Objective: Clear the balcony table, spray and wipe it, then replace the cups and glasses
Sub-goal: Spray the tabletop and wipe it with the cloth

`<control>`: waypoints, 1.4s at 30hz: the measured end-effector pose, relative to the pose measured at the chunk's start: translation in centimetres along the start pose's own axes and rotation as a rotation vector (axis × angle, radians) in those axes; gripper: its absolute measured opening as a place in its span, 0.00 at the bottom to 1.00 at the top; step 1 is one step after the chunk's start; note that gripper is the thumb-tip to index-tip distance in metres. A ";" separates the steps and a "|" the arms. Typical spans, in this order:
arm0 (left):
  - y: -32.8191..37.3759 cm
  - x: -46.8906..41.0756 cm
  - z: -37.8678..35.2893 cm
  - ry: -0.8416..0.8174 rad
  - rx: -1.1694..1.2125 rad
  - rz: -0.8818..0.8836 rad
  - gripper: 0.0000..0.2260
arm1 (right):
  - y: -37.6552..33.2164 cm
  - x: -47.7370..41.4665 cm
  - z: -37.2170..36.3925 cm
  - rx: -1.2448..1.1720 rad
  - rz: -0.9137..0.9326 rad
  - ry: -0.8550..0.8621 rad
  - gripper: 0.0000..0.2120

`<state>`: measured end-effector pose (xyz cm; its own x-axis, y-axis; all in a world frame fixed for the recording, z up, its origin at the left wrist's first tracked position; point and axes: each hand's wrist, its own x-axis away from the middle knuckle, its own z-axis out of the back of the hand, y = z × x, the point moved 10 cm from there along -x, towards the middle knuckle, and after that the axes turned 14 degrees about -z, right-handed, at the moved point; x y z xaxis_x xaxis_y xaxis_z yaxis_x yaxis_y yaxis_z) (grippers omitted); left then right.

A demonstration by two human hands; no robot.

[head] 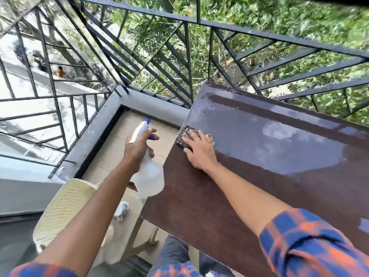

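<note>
Chair [60, 206]: cream plastic, lower left, beside the desk.
Left hand [139, 144]: curled round the neck of the spray bottle [148, 176], held off the desk's left edge, above the floor.
Right hand [199, 150]: fingers straight, pressing the cloth [182, 139] flat at the desk's left edge.
Desk [259, 176]: brown top; wet sheen over the far half.
Railing [279, 38]: dark metal bars beyond the desk.

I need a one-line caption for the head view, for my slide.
The right hand presses a cloth on the wet table while the left hand holds a spray bottle.
</note>
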<state>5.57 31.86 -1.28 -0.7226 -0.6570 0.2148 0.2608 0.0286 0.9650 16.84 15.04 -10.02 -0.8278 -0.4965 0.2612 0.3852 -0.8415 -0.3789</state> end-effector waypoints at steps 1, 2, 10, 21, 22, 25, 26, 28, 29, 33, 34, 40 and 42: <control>0.0 -1.0 -0.1 -0.010 0.002 0.001 0.06 | -1.9 1.7 -1.4 0.032 0.151 -0.039 0.22; -0.1 -2.1 -0.5 -0.027 0.000 0.008 0.07 | -3.5 3.5 -2.8 0.062 0.308 -0.095 0.21; -0.3 -8.8 -3.8 -0.130 0.025 0.060 0.06 | -0.7 -6.9 1.6 0.009 0.285 -0.030 0.18; 0.0 -16.7 -7.7 -0.229 0.028 0.043 0.05 | 3.7 -12.9 3.8 -0.119 -0.109 0.073 0.22; 0.0 -17.3 -8.3 -0.248 0.022 0.036 0.06 | 3.0 -11.6 3.0 -0.101 -0.036 0.066 0.21; 0.1 -19.1 -10.1 -0.334 -0.009 0.012 0.09 | 2.7 -10.6 2.7 -0.069 0.092 0.045 0.18; 0.0 -19.7 -10.6 -0.346 -0.019 0.012 0.10 | 3.1 -11.7 3.1 -0.071 0.075 0.040 0.17; 0.1 -20.5 -11.3 -0.353 -0.034 0.019 0.14 | 4.2 -15.0 4.3 -0.067 -0.022 0.037 0.18; 0.2 -20.8 -11.7 -0.358 -0.033 0.018 0.15 | 4.7 -16.9 5.2 -0.062 -0.086 0.038 0.19; 0.7 -21.6 -13.4 -0.394 -0.035 0.007 0.15 | 6.9 -23.3 8.5 -0.122 -0.264 0.053 0.21; 0.8 -21.7 -13.7 -0.398 -0.032 0.006 0.14 | 7.2 -23.9 8.8 -0.121 -0.274 0.049 0.21; 0.6 -21.7 -15.3 -0.426 -0.039 -0.014 0.11 | 17.1 -18.7 11.1 -0.148 -0.594 0.246 0.22; 0.5 -21.3 -15.6 -0.448 -0.047 -0.013 0.13 | 23.2 -13.9 12.6 -0.128 -0.800 0.332 0.22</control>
<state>31.10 34.14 -7.78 -0.9290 -0.2661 0.2571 0.2716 -0.0187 0.9622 42.46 -0.28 -11.32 -0.9137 0.3374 0.2266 -0.3944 -0.8706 -0.2941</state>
